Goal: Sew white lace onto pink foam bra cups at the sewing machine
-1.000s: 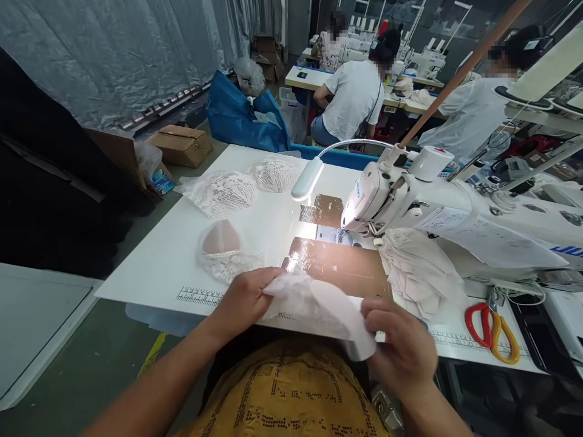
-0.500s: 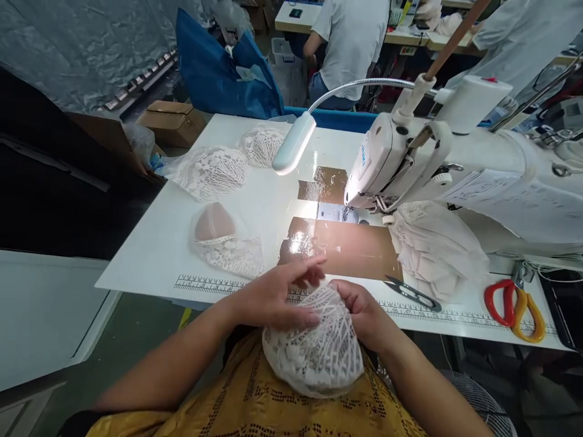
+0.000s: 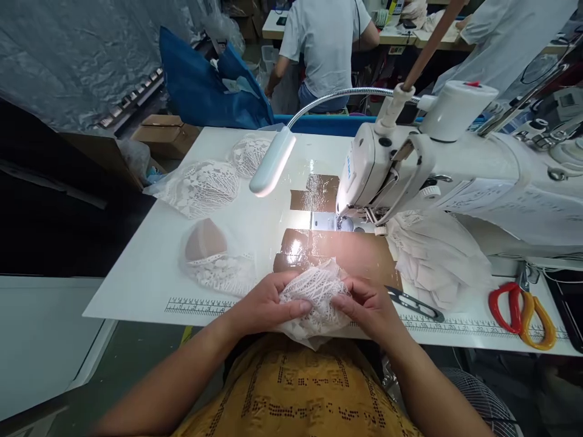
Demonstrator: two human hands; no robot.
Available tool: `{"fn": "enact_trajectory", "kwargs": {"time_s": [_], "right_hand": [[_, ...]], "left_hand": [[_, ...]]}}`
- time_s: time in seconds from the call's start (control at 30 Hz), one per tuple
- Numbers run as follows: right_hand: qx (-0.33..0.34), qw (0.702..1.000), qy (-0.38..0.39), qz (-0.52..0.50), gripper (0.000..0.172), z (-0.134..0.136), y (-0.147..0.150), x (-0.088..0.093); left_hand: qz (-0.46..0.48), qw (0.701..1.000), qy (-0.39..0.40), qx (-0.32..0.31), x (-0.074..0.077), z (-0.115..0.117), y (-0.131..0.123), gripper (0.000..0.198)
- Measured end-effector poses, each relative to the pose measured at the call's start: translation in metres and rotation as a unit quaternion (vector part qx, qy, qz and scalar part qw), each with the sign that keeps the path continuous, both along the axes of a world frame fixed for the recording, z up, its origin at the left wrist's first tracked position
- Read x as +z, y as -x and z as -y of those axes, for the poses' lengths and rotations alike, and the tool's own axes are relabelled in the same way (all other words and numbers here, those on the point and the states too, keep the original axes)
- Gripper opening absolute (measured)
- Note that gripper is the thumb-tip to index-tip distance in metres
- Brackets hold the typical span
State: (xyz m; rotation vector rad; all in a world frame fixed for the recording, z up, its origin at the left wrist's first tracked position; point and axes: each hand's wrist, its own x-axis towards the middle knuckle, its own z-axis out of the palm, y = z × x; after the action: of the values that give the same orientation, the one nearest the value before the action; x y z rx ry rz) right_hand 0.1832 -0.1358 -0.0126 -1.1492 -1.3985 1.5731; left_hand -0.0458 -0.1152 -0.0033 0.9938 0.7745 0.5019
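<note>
A white lace bra cup (image 3: 314, 297) is held between both hands at the table's front edge. My left hand (image 3: 276, 303) grips its left side, thumb on top and fingers underneath. On the right side my right hand (image 3: 368, 303) pinches it, thumb over the lace. The fingertips beneath the lace are hidden. Just beyond lies brown tape (image 3: 337, 246) on the table, in front of the sewing machine (image 3: 382, 164). To the left rest a beige cup with lace (image 3: 214, 255) and two more lace cups (image 3: 200, 185) (image 3: 248, 155).
A lamp (image 3: 273, 161) hangs over the table. Pale fabric pieces (image 3: 441, 258) lie under the machine arm. Thread snips (image 3: 414, 303) and red-and-orange scissors (image 3: 521, 312) lie on the right. A printed ruler (image 3: 195, 306) runs along the front edge. Another person (image 3: 325, 48) sits beyond.
Both hands have raised the lace cup from my lap to the table edge. My left hand, loosely spread before, now grips its side. The cup looks more gathered.
</note>
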Motion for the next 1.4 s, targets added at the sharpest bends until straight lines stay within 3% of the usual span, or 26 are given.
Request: {"fn": "enact_trajectory", "kwargs": {"time_s": [0.13,0.2,0.27,0.33,0.43,0.47,0.5,0.53,0.6,0.63,0.67,0.7,0.73,0.77,0.8,0.83,0.9,0.97,1.03,1.4], "right_hand": [[-0.109,0.994,-0.014,-0.019,0.033,-0.001,0.004,0.001],[-0.129,0.990,-0.044,-0.021,0.027,-0.002,0.009,0.002],[-0.122,0.991,-0.057,-0.009,0.024,-0.004,0.017,0.002],[-0.123,0.992,-0.021,-0.033,0.025,-0.006,0.025,0.001],[-0.187,0.969,0.070,-0.146,0.029,-0.008,0.031,-0.001],[-0.214,0.956,0.090,-0.178,0.030,-0.009,0.030,-0.002],[-0.236,0.946,0.099,-0.200,0.031,-0.010,0.028,-0.002],[-0.248,0.941,0.103,-0.207,0.031,-0.011,0.024,-0.001],[-0.225,0.950,0.097,-0.192,0.028,-0.013,0.017,0.001],[-0.190,0.962,0.092,-0.171,0.026,-0.014,0.014,0.002],[-0.147,0.975,0.083,-0.142,0.024,-0.014,0.011,0.004],[-0.100,0.986,0.071,-0.110,0.023,-0.014,0.011,0.005],[-0.055,0.994,0.054,-0.079,0.022,-0.013,0.011,0.007],[-0.017,0.998,0.036,-0.054,0.020,-0.013,0.013,0.009],[0.012,0.999,0.016,-0.035,0.019,-0.012,0.016,0.011],[0.032,0.999,-0.004,-0.019,0.018,-0.011,0.019,0.013],[0.048,0.998,-0.048,0.011,0.018,-0.009,0.024,0.015],[0.028,0.995,-0.094,0.032,0.020,-0.009,0.028,0.017],[-0.003,0.992,-0.124,0.038,0.021,-0.009,0.029,0.018],[-0.036,0.993,-0.104,0.049,0.019,-0.014,0.030,0.012]], "left_hand": [[0.163,0.965,0.131,0.156,-0.004,0.009,-0.007,0.053],[0.205,0.953,0.169,0.146,-0.003,0.015,-0.016,0.058],[0.188,0.957,0.182,0.125,-0.003,0.020,-0.028,0.050],[0.144,0.963,0.177,0.144,-0.004,0.022,-0.039,0.047],[0.085,0.964,0.169,0.189,-0.012,0.023,-0.042,0.040],[0.077,0.967,0.166,0.180,-0.014,0.024,-0.037,0.027],[0.077,0.973,0.162,0.146,-0.016,0.025,-0.029,0.011],[0.082,0.981,0.152,0.091,-0.015,0.026,-0.019,0.006],[0.093,0.988,0.098,-0.068,-0.006,0.027,0.004,0.028],[0.080,0.986,0.048,-0.135,0.003,0.025,0.015,0.024],[0.063,0.987,-0.028,-0.144,0.013,0.022,0.025,0.017],[0.025,0.987,-0.116,-0.109,0.024,0.018,0.031,0.006],[-0.035,0.977,-0.204,-0.044,0.033,0.013,0.034,0.017],[-0.111,0.956,-0.270,0.004,0.041,0.008,0.034,0.040],[-0.169,0.937,-0.306,0.026,0.046,0.003,0.032,0.059],[-0.202,0.929,-0.310,0.020,0.047,-0.002,0.029,0.067],[-0.201,0.939,-0.279,-0.023,0.042,-0.007,0.020,0.051],[-0.172,0.952,-0.247,-0.053,0.032,-0.007,0.013,0.031],[-0.162,0.956,-0.240,-0.052,0.024,-0.005,0.009,0.028],[-0.160,0.958,-0.238,-0.011,0.031,-0.016,-0.002,0.024]]}}
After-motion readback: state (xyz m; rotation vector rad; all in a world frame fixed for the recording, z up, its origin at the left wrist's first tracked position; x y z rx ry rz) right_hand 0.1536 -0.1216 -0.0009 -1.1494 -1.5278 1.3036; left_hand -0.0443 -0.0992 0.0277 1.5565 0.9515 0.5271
